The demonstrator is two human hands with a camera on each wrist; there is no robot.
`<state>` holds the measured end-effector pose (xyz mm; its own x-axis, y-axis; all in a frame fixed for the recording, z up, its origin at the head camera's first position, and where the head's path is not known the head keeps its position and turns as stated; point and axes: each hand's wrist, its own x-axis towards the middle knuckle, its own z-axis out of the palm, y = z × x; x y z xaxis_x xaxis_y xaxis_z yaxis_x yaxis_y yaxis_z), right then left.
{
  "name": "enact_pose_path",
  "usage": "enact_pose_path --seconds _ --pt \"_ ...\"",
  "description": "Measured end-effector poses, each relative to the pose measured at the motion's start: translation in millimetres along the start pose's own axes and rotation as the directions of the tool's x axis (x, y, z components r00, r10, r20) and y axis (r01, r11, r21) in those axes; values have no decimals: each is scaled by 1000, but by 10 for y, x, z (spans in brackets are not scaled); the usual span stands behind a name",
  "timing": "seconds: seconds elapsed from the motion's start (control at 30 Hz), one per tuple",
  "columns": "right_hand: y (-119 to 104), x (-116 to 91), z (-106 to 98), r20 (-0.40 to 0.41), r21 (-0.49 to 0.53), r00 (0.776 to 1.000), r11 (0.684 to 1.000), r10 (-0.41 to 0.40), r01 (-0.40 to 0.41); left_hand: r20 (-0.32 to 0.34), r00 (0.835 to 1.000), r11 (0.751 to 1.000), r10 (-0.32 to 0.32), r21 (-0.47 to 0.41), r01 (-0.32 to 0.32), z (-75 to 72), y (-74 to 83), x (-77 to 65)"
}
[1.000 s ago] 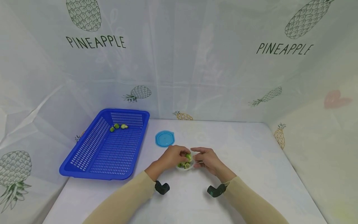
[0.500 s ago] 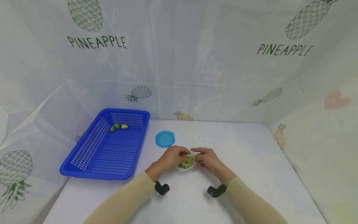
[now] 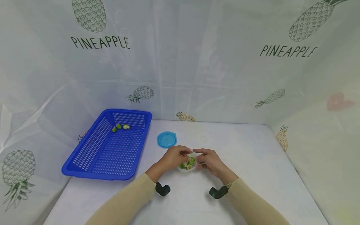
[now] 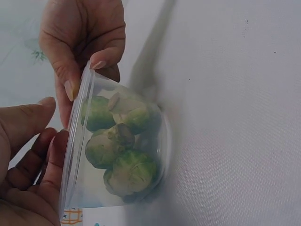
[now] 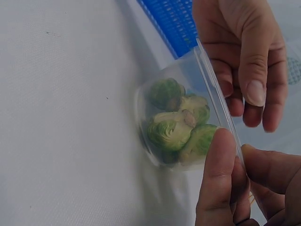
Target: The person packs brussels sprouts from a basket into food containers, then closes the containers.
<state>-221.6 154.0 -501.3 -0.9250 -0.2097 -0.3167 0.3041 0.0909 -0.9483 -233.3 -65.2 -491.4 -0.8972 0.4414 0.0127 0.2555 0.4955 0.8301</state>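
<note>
A clear plastic tub (image 5: 188, 70) with several Brussels sprouts (image 4: 129, 174) in it stands on the white table between the hands. My right hand (image 3: 210, 162) pinches its rim between thumb and fingers, as the right wrist view shows. Over the tub's mouth hovers my left hand (image 3: 173, 157), fingers loosely bent with nothing seen between them. Whether the left fingers touch the rim is hard to tell. A blue lid (image 3: 167, 139) lies flat just beyond the left hand.
To the left, a blue perforated basket (image 3: 135, 153) carries three Brussels sprouts (image 3: 118, 126) near its back corner. A pineapple-printed white sheet (image 3: 202, 78) hangs behind the table. Each wrist wears a small black camera (image 3: 162, 189).
A bright green sprout beneath the left fingers has sunk slightly and shifted right inside the tub. Both hands stay nearly where they were, and the head view has drifted a little.
</note>
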Motion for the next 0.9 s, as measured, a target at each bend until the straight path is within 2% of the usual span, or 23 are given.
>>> enact_pose_path --seconds 0.27,0.47,0.77,0.9 --pt "-25 -16 4 -4 -4 1000 1000 6 -6 -36 999 998 17 -60 -19 -25 16 -5" --pt "-34 -15 1 5 -9 1000 1000 10 -10 -92 994 995 51 -77 -58 -115 166 -92" --pt "-42 -2 10 -14 -9 1000 1000 27 -27 -202 972 984 117 -106 -140 -352 428 -246" --pt "-36 7 7 -18 -15 999 999 37 -38 -246 955 976 167 -97 -195 -516 507 -294"
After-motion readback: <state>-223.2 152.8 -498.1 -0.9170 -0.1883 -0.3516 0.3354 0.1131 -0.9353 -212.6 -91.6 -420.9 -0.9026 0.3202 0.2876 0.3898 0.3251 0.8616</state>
